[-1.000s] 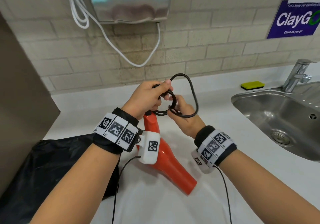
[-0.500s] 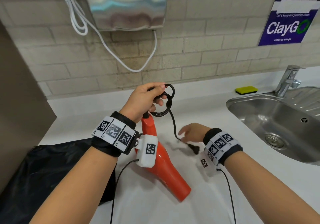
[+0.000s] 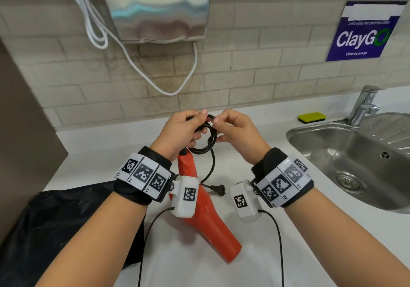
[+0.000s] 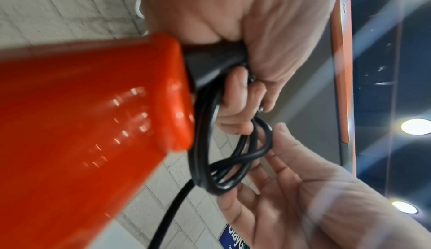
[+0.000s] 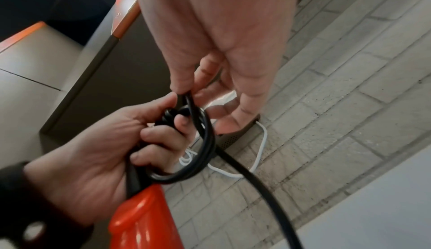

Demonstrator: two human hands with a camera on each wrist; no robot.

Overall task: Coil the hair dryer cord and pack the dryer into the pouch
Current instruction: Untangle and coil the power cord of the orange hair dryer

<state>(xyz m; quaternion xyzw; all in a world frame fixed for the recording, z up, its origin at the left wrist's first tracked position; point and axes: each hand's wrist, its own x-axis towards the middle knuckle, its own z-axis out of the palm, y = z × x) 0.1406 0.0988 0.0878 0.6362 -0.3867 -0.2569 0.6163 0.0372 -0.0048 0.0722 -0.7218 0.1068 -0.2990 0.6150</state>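
Observation:
The orange hair dryer [image 3: 206, 220] stands tilted on the white counter, handle up. My left hand [image 3: 195, 123] grips the small coil of black cord [image 3: 207, 144] just above the handle's end. My right hand [image 3: 219, 123] pinches a strand at the top of that coil between thumb and forefinger. In the right wrist view the pinch [image 5: 186, 93] sits beside the left hand [image 5: 116, 142] and the cord [image 5: 206, 142]. The loose end hangs down to the plug [image 3: 218, 189], which lies on the counter. In the left wrist view the handle [image 4: 93, 124] and the loops [image 4: 233, 161] fill the frame. The black pouch [image 3: 66, 231] lies at the lower left.
A steel sink [image 3: 355, 164] with a tap [image 3: 363, 104] is set into the counter at right. A yellow sponge [image 3: 311, 117] lies by the back wall. A hand-dryer unit [image 3: 155, 9] with white cables hangs above. A dark panel [image 3: 22, 131] bounds the left side.
My right hand has risen from near the plug on the counter to the coil, where it now pinches the cord. The left hand keeps holding the coil.

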